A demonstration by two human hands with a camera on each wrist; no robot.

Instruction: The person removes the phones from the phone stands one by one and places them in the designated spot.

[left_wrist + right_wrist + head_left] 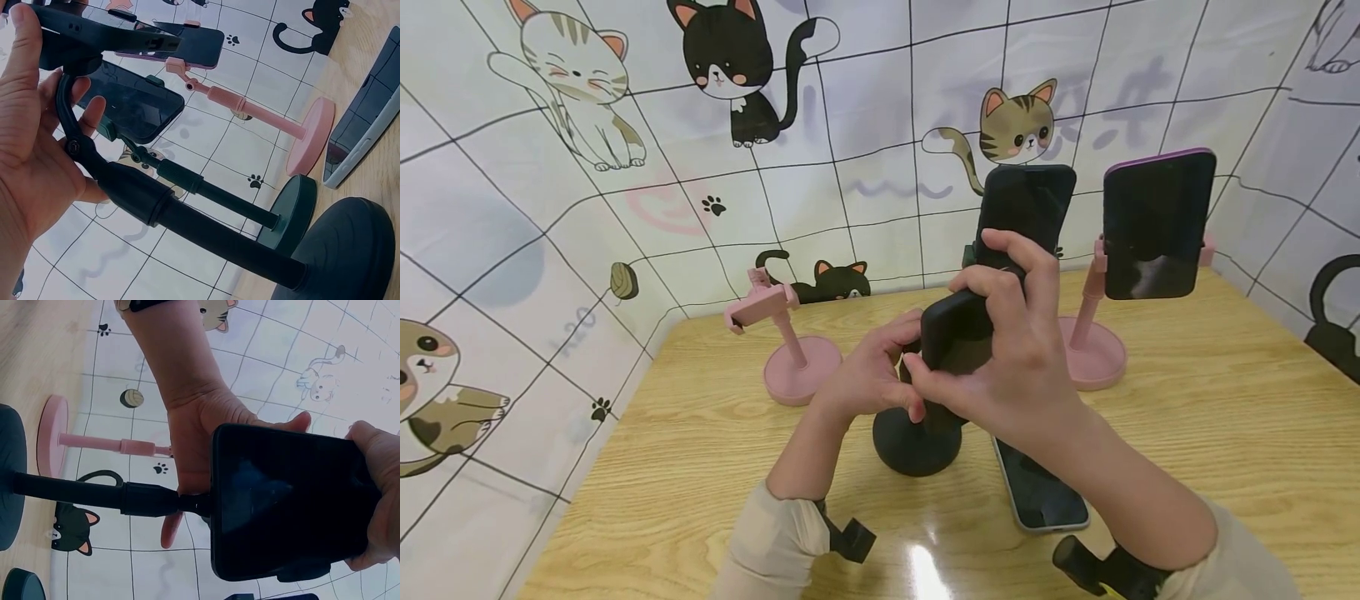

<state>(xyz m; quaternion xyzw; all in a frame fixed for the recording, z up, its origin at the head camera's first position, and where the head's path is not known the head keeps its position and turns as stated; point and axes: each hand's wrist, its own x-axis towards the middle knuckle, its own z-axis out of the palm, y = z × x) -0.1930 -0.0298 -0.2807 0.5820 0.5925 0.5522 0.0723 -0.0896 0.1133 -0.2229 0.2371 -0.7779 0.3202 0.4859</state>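
Observation:
My right hand [1022, 367] grips a black phone [294, 500] by its edges, thumb on one side and fingers on the other. The phone is held sideways at the top of a black phone stand, whose round base [917, 446] rests on the table. Behind the phone, my left hand [872, 367] holds the stand's head, its thumb up by the phone's edge and its fingers round the back. The stand's jointed neck [78, 140] runs past the left palm. The phone hides most of the clamp, so I cannot tell whether it is seated.
A light-edged phone [1045, 492] lies flat on the wooden table [700, 467]. Behind stands a dark green stand [287, 212] bearing a phone [1030, 208]. At right, a pink stand [1093, 358] carries another phone [1157, 225]; a phoneless pink stand [801, 367] is at left.

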